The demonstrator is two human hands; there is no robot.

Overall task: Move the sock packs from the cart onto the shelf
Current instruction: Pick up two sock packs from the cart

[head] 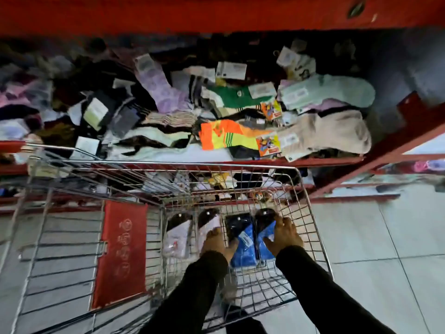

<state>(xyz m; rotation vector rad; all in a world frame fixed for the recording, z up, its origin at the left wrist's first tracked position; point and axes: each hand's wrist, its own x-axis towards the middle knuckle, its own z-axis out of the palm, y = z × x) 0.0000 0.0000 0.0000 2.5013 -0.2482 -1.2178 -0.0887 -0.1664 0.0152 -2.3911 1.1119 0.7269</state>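
**Both hands down in the cart, on the packs**

Four sock packs lying side by side on the wire floor of the cart (310, 206), lower centre of the frame. From the left: a white pack (177, 237) untouched, a second white pack (209, 222) under the left hand (215, 242), a blue pack (243, 242) free in the middle, another blue pack (266, 233) under the right hand (284, 235). Left hand laid over its pack with fingers curled round the lower end, apparently closing on it. Right hand spread wide, fingers fanned across the dark top of its pack, thumb on the blue film; pressing or gripping, hard to say which.

Handling, as a judgement: light, soft, flat bundles in glossy wrap, likely slippery and floppy, nothing breakable. Best taken across the middle with a thumb-and-fingers pinch, or by the stiffer dark header at the far end, so the pack does not sag or slide out.

Destination up top: the red shelf (301, 162), heaped with loose socks across the upper half of the frame, just beyond the cart's far rim.

Hard to read: the shelf's upper left smeared dark and blurry, labels illegible. More goods glimpsed through the cart's front mesh, kind unclear. Undersides of both palms hidden, so the actual grip unconfirmed. Red panel (120, 254) in the cart at lower left, print unreadable.
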